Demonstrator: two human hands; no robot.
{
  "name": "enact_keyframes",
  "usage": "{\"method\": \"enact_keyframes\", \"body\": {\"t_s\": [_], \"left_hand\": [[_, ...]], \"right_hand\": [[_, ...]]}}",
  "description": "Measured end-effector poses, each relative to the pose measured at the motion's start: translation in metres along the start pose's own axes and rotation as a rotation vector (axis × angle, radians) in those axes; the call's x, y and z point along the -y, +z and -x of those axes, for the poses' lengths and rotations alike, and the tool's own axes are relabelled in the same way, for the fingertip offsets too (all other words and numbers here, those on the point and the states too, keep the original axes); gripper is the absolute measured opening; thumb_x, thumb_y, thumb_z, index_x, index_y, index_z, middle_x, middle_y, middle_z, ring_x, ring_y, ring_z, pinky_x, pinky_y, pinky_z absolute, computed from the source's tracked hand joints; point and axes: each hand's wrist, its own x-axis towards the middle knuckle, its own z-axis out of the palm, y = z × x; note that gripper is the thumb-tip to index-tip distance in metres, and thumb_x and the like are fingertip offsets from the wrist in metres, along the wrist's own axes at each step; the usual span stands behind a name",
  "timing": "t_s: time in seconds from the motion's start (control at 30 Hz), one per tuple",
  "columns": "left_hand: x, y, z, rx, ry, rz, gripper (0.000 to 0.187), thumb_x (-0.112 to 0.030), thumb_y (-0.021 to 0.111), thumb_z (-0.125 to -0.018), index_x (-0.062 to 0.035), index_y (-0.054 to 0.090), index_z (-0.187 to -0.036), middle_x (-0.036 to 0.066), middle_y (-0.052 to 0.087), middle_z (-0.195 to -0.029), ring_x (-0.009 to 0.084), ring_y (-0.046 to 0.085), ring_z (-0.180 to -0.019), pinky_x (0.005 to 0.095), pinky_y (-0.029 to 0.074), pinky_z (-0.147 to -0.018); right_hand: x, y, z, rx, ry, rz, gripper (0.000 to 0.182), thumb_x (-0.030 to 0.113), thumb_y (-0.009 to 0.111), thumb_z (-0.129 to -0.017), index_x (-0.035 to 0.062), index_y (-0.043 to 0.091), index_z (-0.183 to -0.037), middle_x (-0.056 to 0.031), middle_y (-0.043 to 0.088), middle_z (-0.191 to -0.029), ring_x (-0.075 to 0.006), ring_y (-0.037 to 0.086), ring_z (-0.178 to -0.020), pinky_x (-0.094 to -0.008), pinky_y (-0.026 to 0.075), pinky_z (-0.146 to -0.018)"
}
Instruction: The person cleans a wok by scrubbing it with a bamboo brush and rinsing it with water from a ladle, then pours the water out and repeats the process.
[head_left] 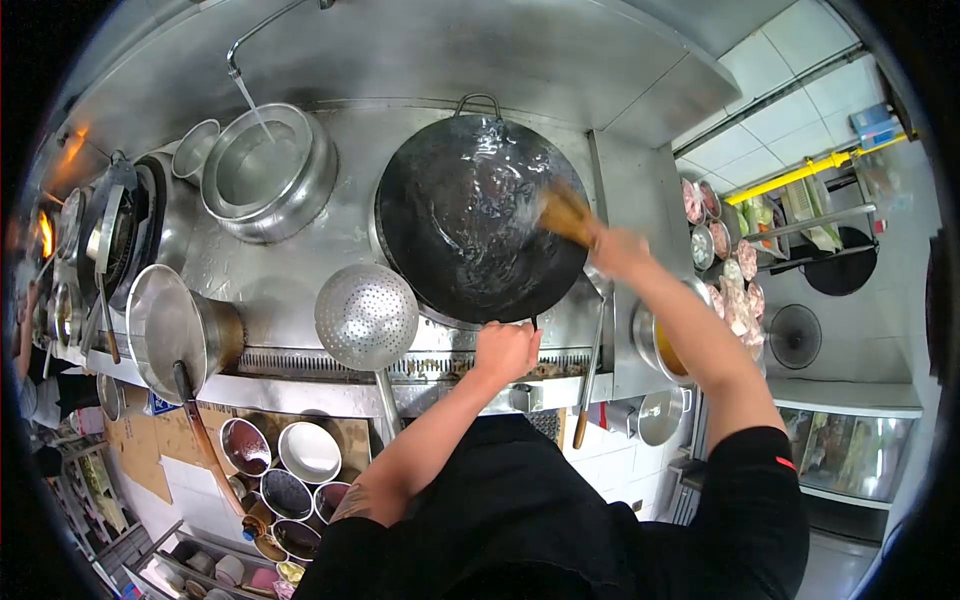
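A large black wok (470,220) sits on the stove with water shining and splashing inside it. My left hand (505,350) is closed in a fist at the wok's near edge, gripping its near handle, which the fingers mostly hide. My right hand (620,252) is closed around a bamboo wok brush (567,214). The brush's bristle end is over the right inner side of the wok and is smeared by motion. A perforated skimmer (367,317) lies left of my left hand. Below my right hand, a ladle (592,370) with a wooden handle rests at the counter's edge.
Water runs from a tap (234,68) into a metal pot (265,165) at the back left. A strainer (165,320) stands farther left. Several sauce containers (310,452) sit below the counter. A pot with yellow liquid (664,335) and bowls of meat (735,290) are at right.
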Motion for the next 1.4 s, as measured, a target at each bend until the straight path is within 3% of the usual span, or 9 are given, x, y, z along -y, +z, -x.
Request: {"method": "enact_keyframes", "body": {"t_s": [0.13,0.33,0.43,0.57,0.8,0.93,1.17,1.27,1.4], "left_hand": [[0.0,-0.001,0.002,-0.017,0.001,0.003,0.03,-0.027,0.069,-0.089,-0.0085,0.066,-0.065,0.015,0.064,-0.058,0.0336,0.063,-0.05,0.0444,0.05,-0.06],[0.0,-0.002,0.002,-0.021,-0.004,0.024,0.028,-0.027,0.069,-0.088,-0.0086,0.068,-0.066,0.015,0.065,-0.058,0.0331,0.063,-0.051,0.0445,0.05,-0.059],[0.001,0.0,0.0,-0.001,-0.015,0.017,0.028,-0.027,0.069,-0.088,-0.0085,0.068,-0.067,0.015,0.066,-0.059,0.0331,0.064,-0.052,0.0444,0.05,-0.059],[-0.001,-0.001,0.001,-0.001,-0.026,0.018,0.029,-0.028,0.067,-0.089,-0.0084,0.068,-0.067,0.016,0.066,-0.06,0.0343,0.065,-0.054,0.0451,0.051,-0.06],[0.001,-0.005,0.001,0.001,-0.013,0.019,0.029,-0.027,0.068,-0.089,-0.0077,0.068,-0.067,0.017,0.067,-0.06,0.0353,0.065,-0.054,0.0462,0.051,-0.06],[0.002,-0.005,0.001,-0.005,-0.013,0.036,0.03,-0.027,0.069,-0.088,-0.0081,0.068,-0.064,0.017,0.065,-0.059,0.0349,0.065,-0.054,0.0453,0.051,-0.061],[0.003,-0.003,0.001,-0.011,-0.019,0.02,0.03,-0.027,0.069,-0.087,-0.0078,0.068,-0.064,0.017,0.065,-0.059,0.0353,0.065,-0.054,0.0454,0.051,-0.062],[0.004,-0.001,0.005,-0.022,-0.017,0.02,0.03,-0.027,0.069,-0.088,-0.0084,0.068,-0.064,0.017,0.065,-0.059,0.0356,0.065,-0.054,0.0454,0.051,-0.062],[0.001,0.005,0.009,-0.034,-0.023,0.005,0.033,-0.028,0.069,-0.089,-0.0086,0.066,-0.062,0.016,0.065,-0.059,0.0355,0.064,-0.054,0.0458,0.051,-0.063]], "right_hand": [[0.048,0.0,0.015,0.09,-0.08,0.258,0.055,0.016,0.065,-0.082,0.0224,0.062,-0.137,-0.0143,0.076,-0.116,-0.0347,0.074,-0.105,-0.0467,0.059,-0.087],[0.016,-0.031,0.021,0.063,-0.002,0.136,0.053,0.017,0.068,-0.078,0.0207,0.068,-0.132,-0.013,0.076,-0.118,-0.0329,0.073,-0.11,-0.0452,0.059,-0.089],[0.043,-0.024,0.033,0.298,-0.073,0.5,0.054,0.028,0.072,-0.08,0.0262,0.066,-0.134,-0.0043,0.073,-0.127,-0.0308,0.071,-0.116,-0.0472,0.058,-0.088],[0.029,-0.047,0.051,0.19,-0.037,0.308,0.05,0.026,0.063,-0.084,0.025,0.066,-0.134,-0.0101,0.075,-0.121,-0.0304,0.072,-0.113,-0.0468,0.057,-0.092],[0.038,-0.021,0.05,0.24,-0.18,0.254,0.05,0.021,0.066,-0.082,0.0224,0.068,-0.132,-0.0085,0.074,-0.124,-0.0286,0.072,-0.115,-0.0486,0.059,-0.089],[0.033,-0.054,0.009,0.137,0.066,0.39,0.046,0.025,0.061,-0.09,0.0258,0.066,-0.136,-0.011,0.071,-0.131,-0.0286,0.073,-0.112,-0.0448,0.058,-0.09],[0.041,-0.053,0.023,0.239,0.014,0.212,0.04,0.02,0.067,-0.088,0.0215,0.07,-0.128,-0.0095,0.076,-0.119,-0.0284,0.076,-0.105,-0.0421,0.06,-0.083],[0.05,-0.035,0.012,0.119,-0.026,0.4,0.044,0.023,0.068,-0.085,0.0233,0.071,-0.129,-0.0144,0.072,-0.128,-0.0308,0.071,-0.116,-0.046,0.058,-0.092],[0.021,-0.024,0.015,0.196,-0.125,0.177,0.062,0.019,0.069,-0.082,0.0268,0.06,-0.143,-0.013,0.075,-0.12,-0.0309,0.072,-0.113,-0.0463,0.057,-0.091]]}}
